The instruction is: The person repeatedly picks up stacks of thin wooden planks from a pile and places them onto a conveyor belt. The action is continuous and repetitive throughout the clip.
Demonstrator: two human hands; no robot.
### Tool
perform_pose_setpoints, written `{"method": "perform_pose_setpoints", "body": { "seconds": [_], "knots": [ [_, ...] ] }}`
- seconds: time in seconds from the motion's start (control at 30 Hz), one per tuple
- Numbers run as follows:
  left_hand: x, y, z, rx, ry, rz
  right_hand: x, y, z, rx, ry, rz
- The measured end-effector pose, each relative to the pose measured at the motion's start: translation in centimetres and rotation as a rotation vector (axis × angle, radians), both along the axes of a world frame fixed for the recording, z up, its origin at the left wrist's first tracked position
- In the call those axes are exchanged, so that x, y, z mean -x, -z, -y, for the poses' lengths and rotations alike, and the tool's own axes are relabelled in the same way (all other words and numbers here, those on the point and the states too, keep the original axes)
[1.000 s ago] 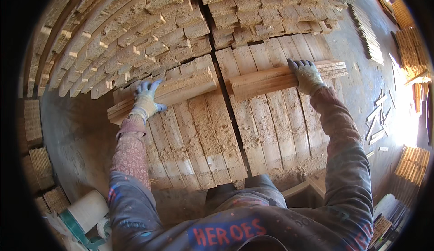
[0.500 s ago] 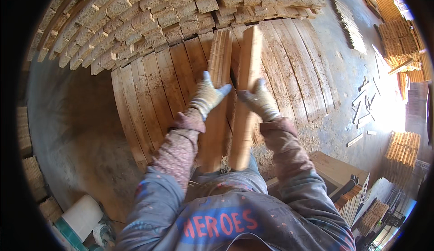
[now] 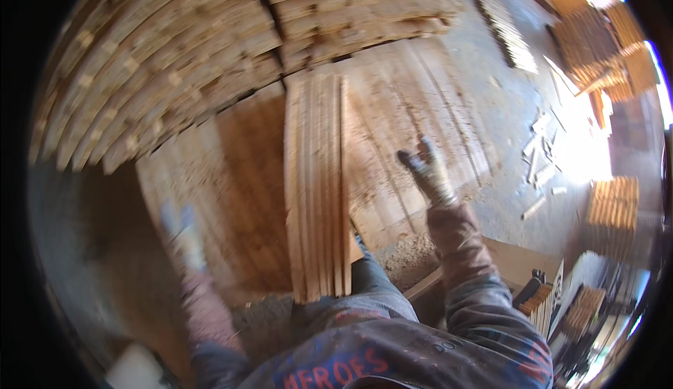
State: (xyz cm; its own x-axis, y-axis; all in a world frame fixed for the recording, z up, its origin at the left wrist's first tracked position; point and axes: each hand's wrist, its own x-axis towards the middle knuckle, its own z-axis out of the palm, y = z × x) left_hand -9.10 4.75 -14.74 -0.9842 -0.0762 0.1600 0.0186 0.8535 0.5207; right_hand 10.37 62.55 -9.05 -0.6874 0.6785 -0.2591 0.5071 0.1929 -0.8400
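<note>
Currently a bundle of wooden slats lies on the plank platform, long axis running away from the person. Right hand, gloved, fingers spread, empty, just right of it; left hand blurred, grip indeterminate, farther off.

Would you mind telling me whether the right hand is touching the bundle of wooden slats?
Apart. The head view shows the gloved right hand raised with its fingers spread, and bare planks show between it and the bundle of slats.

hands: grey work gloves | sleeves: dusty, paint-flecked | shirt: dark, red lettering
</note>
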Motion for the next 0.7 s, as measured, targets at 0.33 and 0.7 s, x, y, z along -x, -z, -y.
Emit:
{"method": "perform_pose_setpoints", "body": {
  "seconds": [0.33, 0.7],
  "knots": [
    [-1.7, -0.3, 16.6, -0.319, -0.421, 0.313, 3.3, 4.8, -31.7, -0.583, 0.079, 0.604],
    [-5.1, -5.8, 3.7, -0.874, -0.622, 0.719, 4.0, 0.5, -30.3, 0.258, 0.099, 0.128]
  ]
}}
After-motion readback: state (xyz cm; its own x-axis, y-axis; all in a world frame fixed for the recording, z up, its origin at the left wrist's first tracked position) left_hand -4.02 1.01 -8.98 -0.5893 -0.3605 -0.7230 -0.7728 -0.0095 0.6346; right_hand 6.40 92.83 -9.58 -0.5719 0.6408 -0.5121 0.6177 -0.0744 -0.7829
